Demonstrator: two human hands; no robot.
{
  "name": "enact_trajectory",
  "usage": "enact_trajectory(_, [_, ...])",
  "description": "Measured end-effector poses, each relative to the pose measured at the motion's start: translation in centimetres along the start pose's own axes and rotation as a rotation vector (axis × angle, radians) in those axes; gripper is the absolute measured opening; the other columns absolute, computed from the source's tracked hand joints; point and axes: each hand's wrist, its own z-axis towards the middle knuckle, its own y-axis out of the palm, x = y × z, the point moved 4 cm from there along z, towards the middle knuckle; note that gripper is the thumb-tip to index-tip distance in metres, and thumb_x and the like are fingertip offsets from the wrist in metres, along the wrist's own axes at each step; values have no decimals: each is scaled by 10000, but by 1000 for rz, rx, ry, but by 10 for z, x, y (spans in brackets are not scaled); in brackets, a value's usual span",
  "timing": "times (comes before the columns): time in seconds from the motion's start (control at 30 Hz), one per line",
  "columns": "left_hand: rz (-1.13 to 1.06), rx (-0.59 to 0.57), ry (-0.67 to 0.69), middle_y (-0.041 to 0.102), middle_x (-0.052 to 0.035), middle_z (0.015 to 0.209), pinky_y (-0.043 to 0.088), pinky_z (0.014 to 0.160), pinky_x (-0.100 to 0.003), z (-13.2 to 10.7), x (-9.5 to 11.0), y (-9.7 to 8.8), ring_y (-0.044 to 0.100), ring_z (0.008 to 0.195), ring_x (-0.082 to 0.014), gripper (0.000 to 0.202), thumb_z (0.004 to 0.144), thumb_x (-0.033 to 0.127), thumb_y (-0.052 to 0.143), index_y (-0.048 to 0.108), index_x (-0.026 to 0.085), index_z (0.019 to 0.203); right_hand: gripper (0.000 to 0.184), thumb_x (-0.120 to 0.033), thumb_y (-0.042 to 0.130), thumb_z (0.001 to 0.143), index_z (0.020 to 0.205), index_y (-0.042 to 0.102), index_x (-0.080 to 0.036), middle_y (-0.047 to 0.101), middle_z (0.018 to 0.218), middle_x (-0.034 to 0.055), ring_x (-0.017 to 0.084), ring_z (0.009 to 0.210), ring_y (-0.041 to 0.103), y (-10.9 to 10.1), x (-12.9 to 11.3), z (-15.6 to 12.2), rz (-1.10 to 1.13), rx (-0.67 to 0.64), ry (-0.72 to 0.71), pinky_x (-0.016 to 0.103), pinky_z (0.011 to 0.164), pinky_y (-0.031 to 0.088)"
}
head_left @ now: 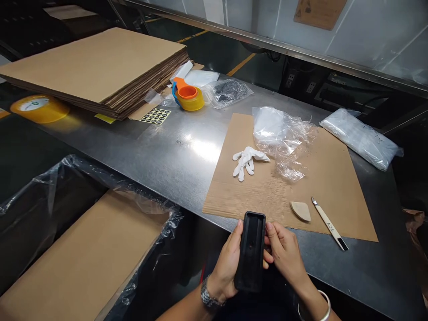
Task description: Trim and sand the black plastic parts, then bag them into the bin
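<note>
A long black tray-like part (250,252), with a raised rim and a small hole near its middle, is held up before me at the table's front edge. My left hand (229,261) wraps round its left side, thumb along the rim. On the other side my right hand (284,249) is closed at the upper right edge, its thumb and fingers pinching there. Just beyond lies a brown cardboard sheet (220,196). It bears a beige wedge-shaped pad (300,211), a white-handled knife-like tool (329,223) marked A26 and a crumpled white glove (249,161).
Clear plastic bags (281,131) lie on the cardboard, and a wrapped packet (363,138) sits at right. Stacked cardboard sheets (96,67), a tape dispenser (189,95), a yellow tape roll (39,108) and a sticker sheet (156,116) occupy the left. A plastic-lined box (167,223) stands lower left.
</note>
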Motion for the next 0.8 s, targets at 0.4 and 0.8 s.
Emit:
enact_trajectory(0.4, [16, 224, 175, 722, -107, 865, 495, 740, -279, 14, 14, -7, 664, 790, -195, 457, 843, 497, 452, 689, 118, 940, 310, -461, 429, 890, 1054, 524, -215, 632, 886, 34, 151, 782, 593, -7, -8, 13, 117, -82, -5, 258, 670, 453])
enact_trajectory(0.8, [174, -10, 305, 529, -45, 1318, 275, 1061, -389, -4, 30, 3, 409, 1252, -249, 354, 825, 266, 542, 597, 245, 1174, 351, -370, 652, 754, 1040, 570, -184, 674, 978, 82, 191, 800, 642, -9, -10, 21, 947, 21, 208, 300, 694, 512])
